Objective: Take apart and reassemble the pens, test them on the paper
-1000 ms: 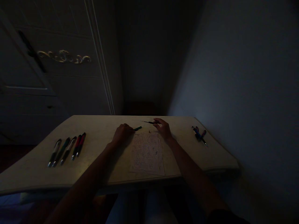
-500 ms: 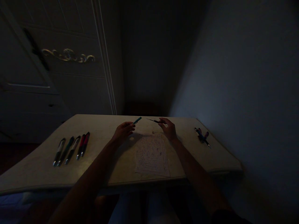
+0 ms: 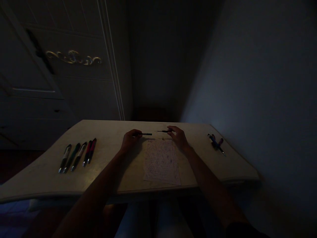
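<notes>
Dark tube in left hand swings from upward tilt to level, so its end seemingly faces slim pen part held in right hand, roughly in line, gap between. Both hands pinch narrow, just beyond written paper. From here, pen row left on counter, pen pile right.

Left hand and right hand hold pen parts.
</notes>
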The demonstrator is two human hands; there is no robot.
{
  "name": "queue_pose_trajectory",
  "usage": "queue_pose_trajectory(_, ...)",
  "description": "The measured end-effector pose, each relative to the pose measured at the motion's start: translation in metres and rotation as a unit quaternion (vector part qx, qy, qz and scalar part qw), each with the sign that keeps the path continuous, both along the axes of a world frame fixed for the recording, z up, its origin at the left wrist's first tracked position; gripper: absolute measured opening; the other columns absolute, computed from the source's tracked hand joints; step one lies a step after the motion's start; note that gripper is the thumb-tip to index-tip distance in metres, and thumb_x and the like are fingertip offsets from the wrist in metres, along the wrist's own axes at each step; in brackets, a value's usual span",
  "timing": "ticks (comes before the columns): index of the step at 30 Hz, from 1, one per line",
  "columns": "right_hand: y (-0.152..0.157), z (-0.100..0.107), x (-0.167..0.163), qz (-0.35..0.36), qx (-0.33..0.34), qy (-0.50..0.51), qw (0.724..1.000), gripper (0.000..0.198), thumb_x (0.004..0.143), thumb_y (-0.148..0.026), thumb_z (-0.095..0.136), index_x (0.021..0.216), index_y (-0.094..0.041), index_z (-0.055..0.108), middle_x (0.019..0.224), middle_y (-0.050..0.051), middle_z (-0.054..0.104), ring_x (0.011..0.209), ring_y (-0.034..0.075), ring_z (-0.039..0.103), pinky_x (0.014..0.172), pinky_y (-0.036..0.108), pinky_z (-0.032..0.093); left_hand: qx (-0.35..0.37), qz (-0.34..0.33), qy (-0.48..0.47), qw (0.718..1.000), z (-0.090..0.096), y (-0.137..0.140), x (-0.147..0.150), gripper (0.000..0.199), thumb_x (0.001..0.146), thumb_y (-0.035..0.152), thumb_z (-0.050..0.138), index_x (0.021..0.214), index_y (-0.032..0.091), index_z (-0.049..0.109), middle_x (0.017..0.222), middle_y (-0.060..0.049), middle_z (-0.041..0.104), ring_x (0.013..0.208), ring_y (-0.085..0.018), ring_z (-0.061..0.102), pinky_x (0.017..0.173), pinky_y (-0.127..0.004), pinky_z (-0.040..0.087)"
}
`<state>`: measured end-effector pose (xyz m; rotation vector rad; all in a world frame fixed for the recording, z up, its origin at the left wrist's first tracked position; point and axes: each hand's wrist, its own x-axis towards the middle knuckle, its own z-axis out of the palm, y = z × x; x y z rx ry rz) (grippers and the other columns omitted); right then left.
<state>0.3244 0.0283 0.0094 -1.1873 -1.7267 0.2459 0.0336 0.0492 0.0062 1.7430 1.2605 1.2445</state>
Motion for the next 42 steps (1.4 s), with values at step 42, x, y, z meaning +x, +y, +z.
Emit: queue_pose_trajectory(42, 0.0, -0.003, -0.004, 0.031, -0.025, 0.005, 0.999, 0.032, 0.078, -0.014, 0.067, 0.109, -0.019, 0.07, 0.098, 0.007, 0.072, 0.093, 0.02, 0.066, 0.091, 0.038, 0.05, 0.0, 0.009, 0.036, 0.999, -0.001, 0.001, 0.0, 0.027, 0.071, 0.036, 0.066, 0.089, 0.018, 0.072, 0.089, -0.007, 0.074, 0.083, -0.023, 0.068, 0.08, -0.033, 0.053)
